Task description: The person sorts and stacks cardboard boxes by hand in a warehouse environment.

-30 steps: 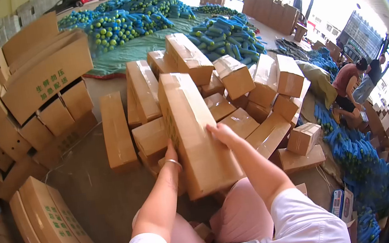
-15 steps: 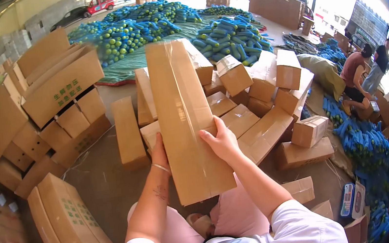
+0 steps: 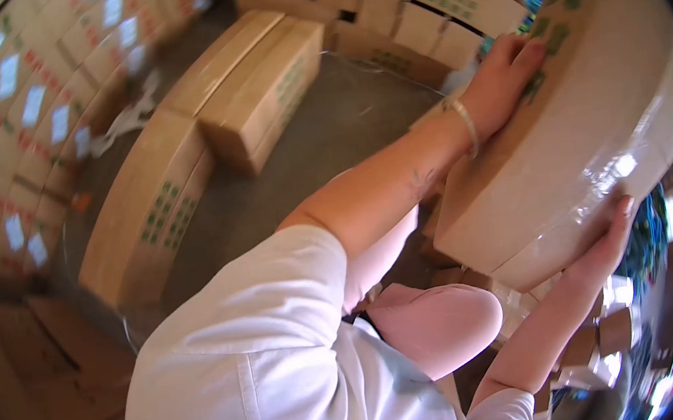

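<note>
I hold a long taped cardboard box (image 3: pixel 589 126) close to my face, so it fills the right side of the view. My left hand (image 3: pixel 502 82) lies flat on its upper side, next to green print, with a bracelet at the wrist. My right hand (image 3: pixel 609 246) grips the box's lower edge from underneath. The view is tilted and turned to my left. My white sleeve and pink trousers fill the lower middle.
Long closed cartons (image 3: pixel 266 92) lie on the grey floor (image 3: pixel 342 124) to my left, another (image 3: pixel 149 209) nearer. Stacks of boxes with white labels (image 3: pixel 11 125) line the left side. More cartons (image 3: pixel 428 2) stand at the top. Small boxes lie at lower right.
I have turned sharply to the left with the box in both hands. The box has swung from upright in front of me to close beside my head. The pile and vegetables are out of view.
</note>
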{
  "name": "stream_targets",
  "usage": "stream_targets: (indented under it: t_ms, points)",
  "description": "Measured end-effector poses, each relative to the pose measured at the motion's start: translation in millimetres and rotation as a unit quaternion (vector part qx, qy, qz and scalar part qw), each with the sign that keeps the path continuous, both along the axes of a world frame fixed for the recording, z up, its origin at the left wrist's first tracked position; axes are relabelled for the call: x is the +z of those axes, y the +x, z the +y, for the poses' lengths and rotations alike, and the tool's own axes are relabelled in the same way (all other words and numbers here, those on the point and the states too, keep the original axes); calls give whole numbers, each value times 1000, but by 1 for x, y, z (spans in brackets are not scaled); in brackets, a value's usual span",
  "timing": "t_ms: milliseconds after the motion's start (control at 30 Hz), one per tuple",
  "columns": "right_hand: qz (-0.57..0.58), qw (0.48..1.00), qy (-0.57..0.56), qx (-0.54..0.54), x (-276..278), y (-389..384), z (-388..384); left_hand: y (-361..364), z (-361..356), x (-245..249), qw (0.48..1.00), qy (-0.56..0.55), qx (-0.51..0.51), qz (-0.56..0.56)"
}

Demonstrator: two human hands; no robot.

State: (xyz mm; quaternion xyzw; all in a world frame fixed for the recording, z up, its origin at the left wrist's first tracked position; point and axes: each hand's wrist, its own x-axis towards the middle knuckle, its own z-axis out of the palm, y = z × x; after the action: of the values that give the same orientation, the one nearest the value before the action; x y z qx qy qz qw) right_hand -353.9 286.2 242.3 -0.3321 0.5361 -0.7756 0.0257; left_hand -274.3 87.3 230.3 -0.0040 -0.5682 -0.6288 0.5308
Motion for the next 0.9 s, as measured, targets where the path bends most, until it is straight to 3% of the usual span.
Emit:
stream_targets:
  t_ms: [133,233,333,367,400,433,467,533,667,900]
  points:
    - [-80,987,-69,121,19,38,-37,83,-21,43,979,-144,146,13]
    - [-122,950,-101,268,28,63,-64,83,14,29,1000,0,9,-22]
    - [-123,919,-106,360,26,102,-96,116,-25,52,994,-76,72,-7]
    - [-116,914,-85,378,22,115,-104,128,-46,59,951,-241,194,-29]
    - [-108,910,-63,396,18,127,-112,141,-58,62,865,-395,305,-48]
    - [-104,908,-32,404,13,139,-118,174,-57,57,865,-395,305,-48]
    - [-123,896,-9,427,4,147,-126,225,-53,50,938,-195,230,-173]
    - [-177,867,30,465,-32,153,-150,271,-64,28,950,48,135,-278]
    - [-276,810,111,506,-85,173,-181,299,-87,-36,943,127,107,-287]
    - [-317,757,265,507,-149,218,-276,357,-174,-140,922,257,83,-276]
